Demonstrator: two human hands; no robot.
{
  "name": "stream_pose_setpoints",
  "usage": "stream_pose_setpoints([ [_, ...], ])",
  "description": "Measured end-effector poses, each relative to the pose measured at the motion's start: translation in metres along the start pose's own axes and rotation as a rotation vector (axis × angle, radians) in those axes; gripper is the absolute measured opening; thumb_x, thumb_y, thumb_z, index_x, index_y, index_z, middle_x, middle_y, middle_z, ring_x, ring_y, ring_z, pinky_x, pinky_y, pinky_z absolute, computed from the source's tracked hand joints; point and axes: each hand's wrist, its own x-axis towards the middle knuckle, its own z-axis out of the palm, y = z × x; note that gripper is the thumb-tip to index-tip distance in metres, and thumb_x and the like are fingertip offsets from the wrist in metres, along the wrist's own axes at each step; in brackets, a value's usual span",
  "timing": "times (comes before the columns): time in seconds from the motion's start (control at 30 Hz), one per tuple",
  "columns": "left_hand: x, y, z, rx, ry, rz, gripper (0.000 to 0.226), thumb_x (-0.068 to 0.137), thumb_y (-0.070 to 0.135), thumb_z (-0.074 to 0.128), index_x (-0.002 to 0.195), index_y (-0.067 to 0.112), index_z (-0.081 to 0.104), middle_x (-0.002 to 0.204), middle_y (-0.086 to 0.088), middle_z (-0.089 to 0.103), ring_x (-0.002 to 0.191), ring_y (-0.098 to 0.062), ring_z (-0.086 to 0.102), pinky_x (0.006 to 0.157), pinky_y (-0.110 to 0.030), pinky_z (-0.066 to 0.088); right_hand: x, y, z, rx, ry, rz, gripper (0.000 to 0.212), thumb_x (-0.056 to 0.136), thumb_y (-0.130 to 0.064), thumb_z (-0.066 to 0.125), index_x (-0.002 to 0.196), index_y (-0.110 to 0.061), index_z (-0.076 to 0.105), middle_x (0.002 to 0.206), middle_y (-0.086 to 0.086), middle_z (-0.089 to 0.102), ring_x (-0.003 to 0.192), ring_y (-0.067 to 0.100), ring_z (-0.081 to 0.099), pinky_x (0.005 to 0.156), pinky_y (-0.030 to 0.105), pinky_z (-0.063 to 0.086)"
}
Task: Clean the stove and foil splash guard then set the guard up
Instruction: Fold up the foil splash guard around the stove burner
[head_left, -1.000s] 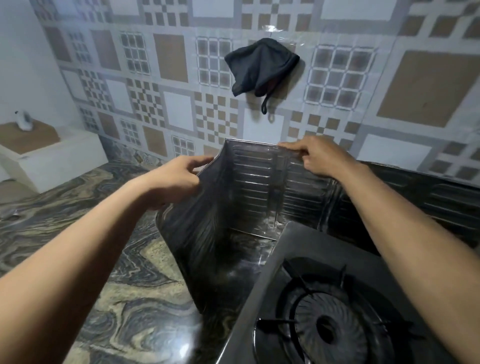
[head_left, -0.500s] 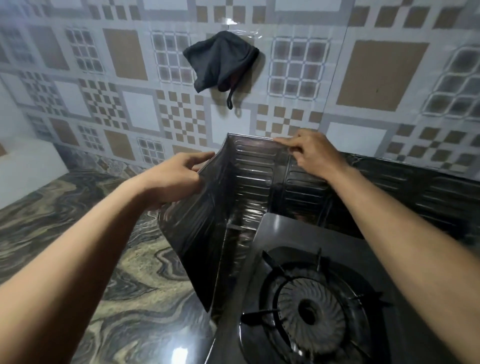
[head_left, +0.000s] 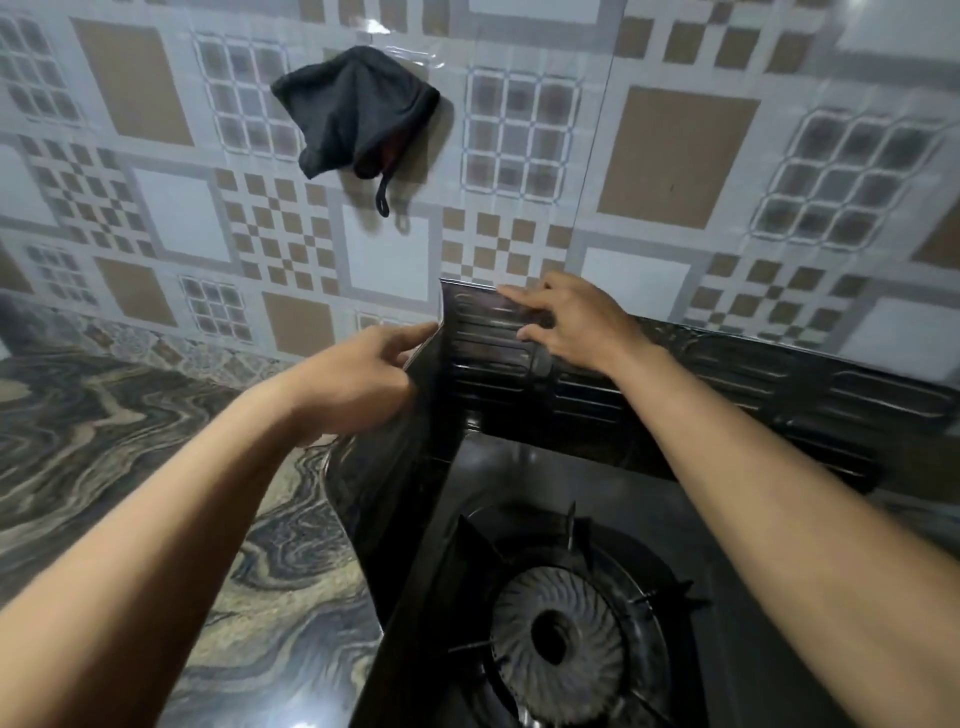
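Marbled stone countertop (head_left: 156, 467) carrying everything, swirling grey and tan. Black gas stove (head_left: 597, 488) sitting directly on it at right. Dark foil splash guard (head_left: 395, 467) standing upright on countertop, hugging stove's left side and back edge, touching tiled wall.

A tiled wall (head_left: 675, 156) patterned in brown, grey and white squares is filling the background. A dark cloth (head_left: 358, 111) is hanging on it. A swirled marble counter (head_left: 130, 441) is spreading below, catching dim glare near its bottom edge.
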Motion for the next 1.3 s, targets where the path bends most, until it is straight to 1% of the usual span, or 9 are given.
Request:
stream_pose_setpoints([
  [0.17, 0.008, 0.003, 0.009, 0.269, 0.152, -0.013, 0.069, 0.088, 0.004, 0.060, 0.142, 0.045, 0.047, 0.131, 0.011, 0.066, 0.121, -0.011, 0.061, 0.111, -0.035, 0.044, 0.002, 0.004, 0.009, -0.140, 0.060, -0.101, 0.064, 0.090, -0.022, 0.071, 0.147, -0.032, 0.044, 0.106, 0.004, 0.052, 0.104, 0.024, 0.049, 0.085, 0.036, 0.043],
  [0.27, 0.008, 0.013, 0.019, 0.416, 0.183, -0.029, 0.087, 0.081, -0.005, 0.061, 0.153, 0.035, 0.034, 0.148, 0.004, 0.053, 0.136, -0.015, 0.048, 0.110, -0.021, 0.031, 0.002, 0.012, 0.006, -0.182, 0.086, -0.132, 0.066, 0.092, -0.014, 0.066, 0.151, -0.029, 0.039, 0.118, 0.009, 0.056, 0.113, 0.028, 0.050, 0.091, 0.040, 0.044],
  [0.4, 0.012, 0.023, 0.035, 0.546, 0.257, -0.029, 0.090, 0.082, -0.006, 0.059, 0.156, 0.035, 0.029, 0.149, 0.002, 0.052, 0.135, -0.020, 0.049, 0.098, -0.018, 0.032, -0.006, 0.029, -0.004, -0.180, 0.082, -0.119, 0.067, 0.092, -0.007, 0.063, 0.151, -0.027, 0.039, 0.121, 0.012, 0.055, 0.113, 0.030, 0.050, 0.093, 0.043, 0.044],
  [0.6, 0.023, 0.030, 0.053, 0.626, 0.240, -0.085, 0.093, 0.080, -0.009, 0.050, 0.158, 0.033, 0.022, 0.153, -0.003, 0.048, 0.139, -0.026, 0.044, 0.108, -0.026, 0.033, -0.027, 0.052, -0.013, -0.221, 0.044, -0.088, 0.069, 0.091, -0.011, 0.062, 0.153, -0.027, 0.036, 0.108, 0.010, 0.052, 0.101, 0.028, 0.049, 0.083, 0.040, 0.043],
  [0.73, 0.025, 0.033, 0.057, 0.658, 0.214, -0.090, 0.095, 0.079, -0.010, 0.049, 0.159, 0.031, 0.017, 0.154, -0.004, 0.046, 0.139, -0.026, 0.044, 0.108, -0.028, 0.035, -0.020, 0.049, -0.013, -0.302, 0.112, -0.216, 0.067, 0.090, -0.034, 0.067, 0.150, -0.022, 0.040, 0.134, 0.012, 0.054, 0.125, 0.030, 0.045, 0.104, 0.046, 0.040],
  [0.9, 0.023, 0.031, 0.057, 0.638, 0.242, -0.174, 0.093, 0.082, -0.006, 0.051, 0.160, 0.025, 0.010, 0.155, -0.011, 0.043, 0.140, -0.029, 0.043, 0.113, -0.033, 0.035, 0.023, 0.008, -0.015, 0.014, -0.052, -0.364, 0.054, 0.095, -0.030, 0.064, 0.145, -0.035, 0.046, 0.162, 0.000, 0.028, 0.150, 0.020, 0.019, 0.119, 0.043, 0.020],
  [1.07, 0.019, 0.027, 0.051, 0.643, 0.334, -0.170, 0.041, 0.087, 0.015, 0.058, 0.128, 0.017, 0.060, 0.119, -0.013, 0.070, 0.111, -0.036, 0.063, 0.091, -0.042, 0.050, 0.040, -0.004, -0.005, 0.137, -0.065, -0.317, 0.028, 0.095, -0.031, 0.065, 0.122, -0.026, 0.069, 0.134, -0.001, 0.064, 0.131, 0.023, 0.050, 0.107, 0.047, 0.041],
  [1.17, 0.022, 0.023, 0.053, 0.704, 0.356, -0.196, 0.028, 0.091, 0.011, 0.055, 0.118, 0.012, 0.058, 0.112, -0.018, 0.069, 0.102, -0.040, 0.063, 0.080, -0.038, 0.049, 0.043, -0.007, 0.000, 0.155, 0.029, -0.296, 0.021, 0.093, -0.032, 0.066, 0.111, -0.026, 0.075, 0.113, -0.006, 0.073, 0.105, 0.022, 0.064, 0.091, 0.045, 0.051],
  [1.3, 0.026, 0.020, 0.056, 0.730, 0.396, -0.213, 0.024, 0.091, 0.008, 0.054, 0.114, 0.013, 0.054, 0.108, -0.019, 0.068, 0.097, -0.040, 0.062, 0.071, -0.036, 0.043, 0.045, -0.012, 0.006, 0.149, 0.055, -0.298, 0.018, 0.094, -0.033, 0.065, 0.106, -0.027, 0.076, 0.107, -0.006, 0.073, 0.101, 0.023, 0.064, 0.086, 0.045, 0.053],
])
